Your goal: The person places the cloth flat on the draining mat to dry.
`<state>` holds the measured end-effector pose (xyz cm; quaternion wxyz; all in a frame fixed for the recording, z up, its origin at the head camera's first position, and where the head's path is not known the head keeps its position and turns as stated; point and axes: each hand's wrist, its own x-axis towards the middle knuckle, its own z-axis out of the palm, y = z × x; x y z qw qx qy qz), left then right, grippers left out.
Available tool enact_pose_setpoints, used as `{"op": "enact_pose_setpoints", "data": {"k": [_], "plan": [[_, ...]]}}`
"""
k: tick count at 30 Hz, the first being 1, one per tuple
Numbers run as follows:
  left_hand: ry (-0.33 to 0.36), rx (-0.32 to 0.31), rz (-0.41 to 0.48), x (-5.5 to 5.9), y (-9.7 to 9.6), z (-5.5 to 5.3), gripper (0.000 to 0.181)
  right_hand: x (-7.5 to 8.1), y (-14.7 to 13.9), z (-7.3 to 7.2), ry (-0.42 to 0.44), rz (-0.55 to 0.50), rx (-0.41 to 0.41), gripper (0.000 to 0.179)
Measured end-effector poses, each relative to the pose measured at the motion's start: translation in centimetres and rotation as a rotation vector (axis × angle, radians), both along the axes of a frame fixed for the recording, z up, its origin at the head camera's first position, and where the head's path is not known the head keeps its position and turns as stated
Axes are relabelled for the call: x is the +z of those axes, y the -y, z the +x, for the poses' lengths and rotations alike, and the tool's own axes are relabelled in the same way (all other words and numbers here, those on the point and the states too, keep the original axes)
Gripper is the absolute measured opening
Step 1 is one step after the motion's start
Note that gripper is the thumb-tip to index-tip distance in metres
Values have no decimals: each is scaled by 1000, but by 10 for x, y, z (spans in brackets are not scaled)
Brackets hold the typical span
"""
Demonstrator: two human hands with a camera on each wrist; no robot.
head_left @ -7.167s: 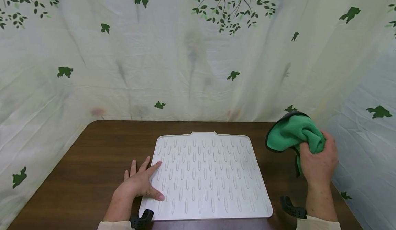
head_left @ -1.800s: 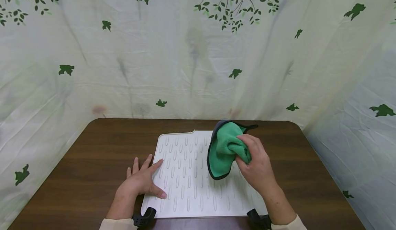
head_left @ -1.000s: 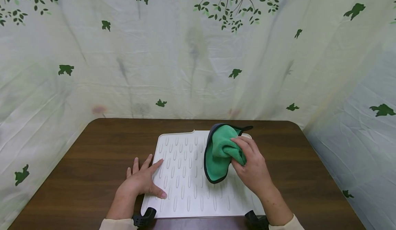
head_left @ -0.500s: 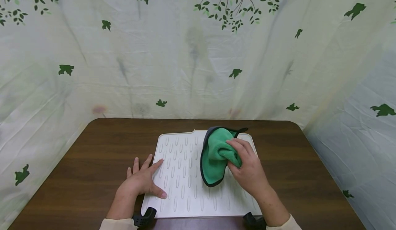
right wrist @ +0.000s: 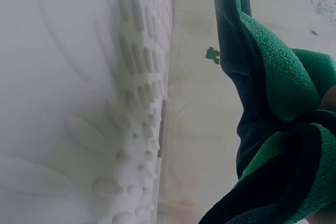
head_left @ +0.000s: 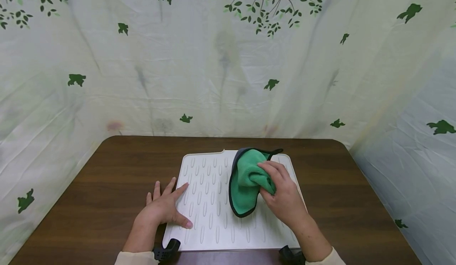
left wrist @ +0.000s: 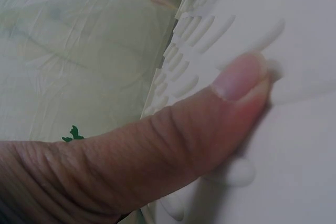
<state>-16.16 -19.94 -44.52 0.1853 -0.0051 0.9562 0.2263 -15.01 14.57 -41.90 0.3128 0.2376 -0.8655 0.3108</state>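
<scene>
Pinching the green cloth (head_left: 246, 181) over the ridged white board (head_left: 211, 217), the right hand (head_left: 285, 197) could snag a loose fold there; whether cloth and board touch, I can't quite tell. The left hand (head_left: 163, 212), straight-fingered and spread, rests on the board's left side; too light a press might let it slide. I see no container.

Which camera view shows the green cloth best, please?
The head view, since the green cloth shows nearly whole there. The right wrist view crops part off; the left wrist view shows, at most, a dark tip.
</scene>
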Motion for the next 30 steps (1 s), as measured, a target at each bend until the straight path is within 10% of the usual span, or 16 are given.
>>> {"op": "enact_pose_setpoints", "data": {"k": [30], "plan": [[6, 15, 25, -2, 1, -1, 138, -4, 9, 4, 104, 57, 38, 76]]}}
